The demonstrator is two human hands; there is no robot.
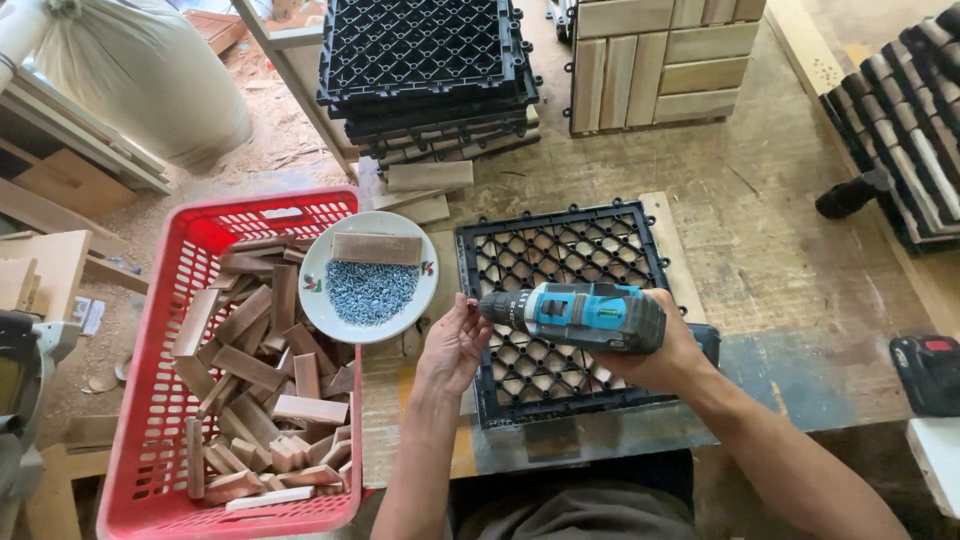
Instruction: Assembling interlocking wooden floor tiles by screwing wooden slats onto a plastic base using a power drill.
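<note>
A blue-and-black cordless drill [575, 316] lies on its side in the air above a black plastic grid tile [560, 310], its long axis running left to right and its chuck pointing toward the person's left. The right hand [655, 350] wraps closed around the rear body and grip, the sensible place to take it: the tool looks dense and rigid, heavy toward its battery end, with a hard casing that should not slip in a firm hold. The left hand [452, 345] meets the chuck tip, fingers [468, 312] pinched together at the bit; whether they hold a screw cannot be told. The tile rests face down on the worn table [790, 250], stiff but openwork. Just to the left stands a white plate [318, 300] heaped with small grey screws [370, 292] and one wooden slat [377, 248], its edge over a red plastic basket [150, 400] of short wood blocks. Stacked tiles [430, 70] sit beyond.
</note>
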